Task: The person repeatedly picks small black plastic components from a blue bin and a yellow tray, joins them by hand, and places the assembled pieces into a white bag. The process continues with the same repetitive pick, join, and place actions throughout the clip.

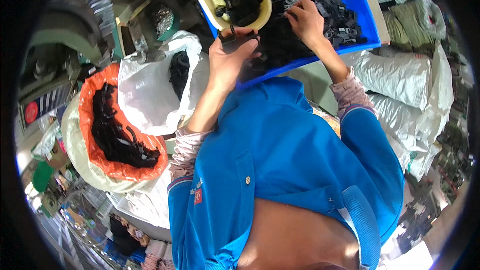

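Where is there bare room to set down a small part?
A small bare patch shows in the yellow tub, between its left wall and the black parts. The blue tray and orange bag are crowded with dark pieces.

No wording can be read with certainty. On the blue work shirt (285, 135), at the wearer's left side near the sleeve's striped hem, runs a short slanting line of white lettering (197, 183), too small to make out; just below it sits a red patch (198, 196) with a white emblem, also unclear. A white woven sack (397, 77) carries a small red print (419, 55) near its upper edge, illegible. On a panel (52, 101) with dark and pale stripes, a red disc (31, 113) stands near the left edge; whether it bears characters cannot be told.
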`<state>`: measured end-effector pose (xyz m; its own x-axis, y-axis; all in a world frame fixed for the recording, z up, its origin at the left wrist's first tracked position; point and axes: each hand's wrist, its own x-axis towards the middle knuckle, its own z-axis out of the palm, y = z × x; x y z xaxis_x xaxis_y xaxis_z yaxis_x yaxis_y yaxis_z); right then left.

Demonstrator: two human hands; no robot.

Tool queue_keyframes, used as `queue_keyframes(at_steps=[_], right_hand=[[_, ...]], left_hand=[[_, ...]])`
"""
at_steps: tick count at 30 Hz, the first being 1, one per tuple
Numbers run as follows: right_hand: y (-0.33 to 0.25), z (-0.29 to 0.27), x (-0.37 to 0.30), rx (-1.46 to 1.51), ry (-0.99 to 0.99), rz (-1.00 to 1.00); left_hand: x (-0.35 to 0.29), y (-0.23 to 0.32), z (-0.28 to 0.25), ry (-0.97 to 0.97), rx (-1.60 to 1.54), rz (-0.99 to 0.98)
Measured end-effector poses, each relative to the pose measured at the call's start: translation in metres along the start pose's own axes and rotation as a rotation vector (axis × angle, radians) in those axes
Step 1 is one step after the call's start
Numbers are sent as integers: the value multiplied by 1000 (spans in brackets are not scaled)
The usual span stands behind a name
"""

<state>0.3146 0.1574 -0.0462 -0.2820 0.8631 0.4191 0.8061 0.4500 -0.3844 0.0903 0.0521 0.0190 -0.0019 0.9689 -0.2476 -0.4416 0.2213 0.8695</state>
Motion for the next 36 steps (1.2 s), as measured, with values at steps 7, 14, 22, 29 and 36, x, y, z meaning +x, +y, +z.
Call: queue_keyframes(at_steps=[7, 14, 22, 29, 36], right_hand=[[-66, -60, 17, 1078, -380, 278], [-121, -58, 46, 892, -428, -159], [-145, -55, 62, 395, -198, -834], [-153, -32, 63, 555, -257, -792], [-139, -28, 69, 1143, -834, -44]], left_hand=[[-12, 14, -17, 138, 249, 218], [-27, 32, -18, 167, 399, 236], [-36, 35, -24, 269, 409, 350], [-35, 32, -36, 333, 422, 405], [-39, 39, -38, 343, 319, 440]])
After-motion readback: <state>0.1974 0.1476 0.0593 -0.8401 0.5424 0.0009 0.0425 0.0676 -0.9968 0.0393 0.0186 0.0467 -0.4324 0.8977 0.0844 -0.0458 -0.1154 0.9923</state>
